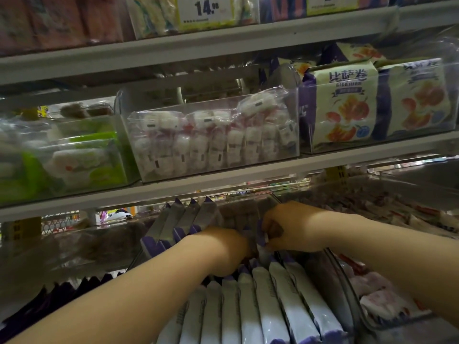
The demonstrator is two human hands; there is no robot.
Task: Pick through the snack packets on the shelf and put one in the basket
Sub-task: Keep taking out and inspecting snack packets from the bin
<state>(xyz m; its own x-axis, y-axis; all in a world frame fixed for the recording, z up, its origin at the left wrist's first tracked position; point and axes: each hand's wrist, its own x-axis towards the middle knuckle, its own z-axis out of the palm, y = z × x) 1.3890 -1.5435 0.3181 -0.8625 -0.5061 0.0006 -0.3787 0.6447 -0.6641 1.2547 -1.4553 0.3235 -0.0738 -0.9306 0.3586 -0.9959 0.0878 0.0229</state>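
Both bare forearms reach up into the lowest shelf level, coming in from 7 o'clock and 4 o'clock and meeting just below the middle of the view. The left hand (221, 247) is bent down at the wrist with its back to the camera. Its fingers are sunk into the row of purple-and-white snack packets (263, 306) and hidden there, so I cannot tell whether they grip anything. The right hand (290, 229) sits just to its 3 o'clock side, knuckles up, with fingers and thumb curled in. They pinch the purple top edge of one upright packet (260, 235) that stands in the row between the two hands. The row runs from 6 o'clock toward the centre, on edge inside a clear plastic bin (344, 276). A few more of these packets lean back in a fan (183, 217) at 10 o'clock from the left hand. On the shelf above, at 12 o'clock, a clear tub (290, 115) holds small white wrapped sweets. Pizza-roll bags (344, 105) printed with orange slices stand at 2 o'clock, and green-and-white packs (82, 160) lie at 9 o'clock. A yellow-edged price tag (206, 11) reading 14.98 hangs at the top edge.
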